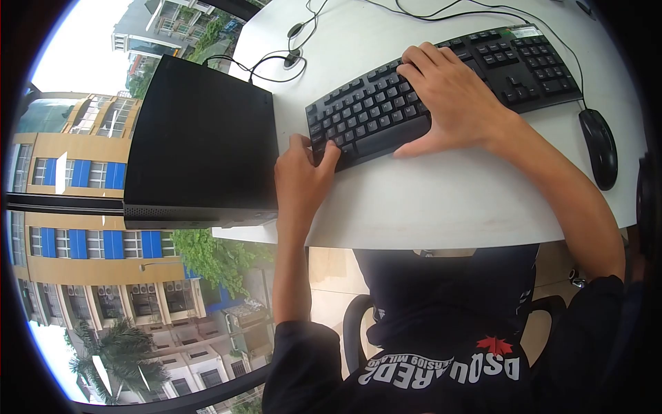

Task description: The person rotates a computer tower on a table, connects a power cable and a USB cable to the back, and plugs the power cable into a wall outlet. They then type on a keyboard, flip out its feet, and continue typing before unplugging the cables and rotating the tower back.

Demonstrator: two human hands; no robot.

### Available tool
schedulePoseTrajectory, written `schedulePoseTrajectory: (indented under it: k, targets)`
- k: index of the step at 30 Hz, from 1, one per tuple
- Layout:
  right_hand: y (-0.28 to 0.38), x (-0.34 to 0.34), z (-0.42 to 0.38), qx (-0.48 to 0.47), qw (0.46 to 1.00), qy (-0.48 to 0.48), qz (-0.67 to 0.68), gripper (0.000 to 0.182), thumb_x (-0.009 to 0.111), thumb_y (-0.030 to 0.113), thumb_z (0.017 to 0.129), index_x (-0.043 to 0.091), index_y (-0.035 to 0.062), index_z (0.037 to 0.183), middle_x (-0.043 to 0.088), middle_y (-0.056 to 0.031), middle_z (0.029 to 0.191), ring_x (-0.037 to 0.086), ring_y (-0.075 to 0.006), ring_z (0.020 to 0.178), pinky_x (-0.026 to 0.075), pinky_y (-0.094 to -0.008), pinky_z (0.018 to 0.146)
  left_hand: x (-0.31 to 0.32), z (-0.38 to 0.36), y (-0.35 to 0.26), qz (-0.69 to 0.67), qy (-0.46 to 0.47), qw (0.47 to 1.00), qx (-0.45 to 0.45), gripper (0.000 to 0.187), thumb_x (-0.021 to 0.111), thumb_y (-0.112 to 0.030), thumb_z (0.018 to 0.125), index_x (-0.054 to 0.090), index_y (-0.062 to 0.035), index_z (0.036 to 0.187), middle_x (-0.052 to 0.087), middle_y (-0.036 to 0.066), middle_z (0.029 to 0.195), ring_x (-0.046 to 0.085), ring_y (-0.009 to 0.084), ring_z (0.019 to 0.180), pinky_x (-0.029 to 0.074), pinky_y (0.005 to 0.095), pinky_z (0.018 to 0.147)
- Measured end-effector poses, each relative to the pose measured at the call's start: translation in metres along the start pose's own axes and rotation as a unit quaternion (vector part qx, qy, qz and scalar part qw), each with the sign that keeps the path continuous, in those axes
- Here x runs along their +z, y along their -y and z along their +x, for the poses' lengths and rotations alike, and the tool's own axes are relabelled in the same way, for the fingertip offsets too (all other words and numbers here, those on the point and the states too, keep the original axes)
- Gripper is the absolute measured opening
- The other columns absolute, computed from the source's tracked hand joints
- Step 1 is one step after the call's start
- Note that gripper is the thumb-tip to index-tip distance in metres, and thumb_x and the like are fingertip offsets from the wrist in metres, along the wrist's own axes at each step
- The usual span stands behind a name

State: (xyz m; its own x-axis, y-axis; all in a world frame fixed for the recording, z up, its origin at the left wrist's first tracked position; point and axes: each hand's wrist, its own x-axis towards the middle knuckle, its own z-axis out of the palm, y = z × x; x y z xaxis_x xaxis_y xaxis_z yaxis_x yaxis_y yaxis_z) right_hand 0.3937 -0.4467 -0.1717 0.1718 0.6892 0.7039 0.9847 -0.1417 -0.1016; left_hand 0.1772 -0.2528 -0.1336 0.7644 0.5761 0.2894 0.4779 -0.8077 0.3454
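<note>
A black keyboard (369, 107) lies at a slant on the white desk, its right end farther from me. My left hand (303, 169) grips its near left corner, thumb on top and the other fingers curled at the left edge, partly hidden. Across the middle of the keyboard, my right hand (458, 96) spans from front to back. Its thumb is at the front edge and its fingers bend over the far edge. A black computer case (203, 138) lies right beside my left hand.
To the right of the keyboard is a black wired mouse (598, 148). Thin black cables (293, 58) run over the back of the white desk (427, 207). A window (76, 200) with buildings outside is on the left. A dark chair (355, 331) is at the near side.
</note>
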Motion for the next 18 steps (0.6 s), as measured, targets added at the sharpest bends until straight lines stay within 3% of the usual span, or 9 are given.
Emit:
schedulePoseTrajectory:
  k: [8,18]
  targets:
    - [0.0004,-0.001,0.0004,0.006,1.0,0.014,0.002,0.085,0.086,0.066,0.064,0.066,-0.0093,0.099,0.06,-0.0173,0.111,0.055,-0.0305,0.112,0.047,-0.041,0.101,0.0039,0.0024,0.0005,0.04,-0.013,0.999,0.03,0.036,0.072,-0.028,0.092,0.064,0.0068,0.091,0.06,0.016,0.063,0.059,0.0291,0.056,0.048,0.041,0.059]
    - [0.001,-0.0005,0.0006,0.006,1.0,0.01,0.008,0.084,0.086,0.065,0.064,0.066,-0.0091,0.098,0.06,-0.0167,0.109,0.056,-0.0304,0.111,0.048,-0.0408,0.101,0.007,0.0012,0.002,0.024,-0.021,0.999,0.025,0.037,0.07,-0.028,0.094,0.064,0.0079,0.093,0.061,0.016,0.064,0.06,0.0286,0.056,0.049,0.0405,0.06]
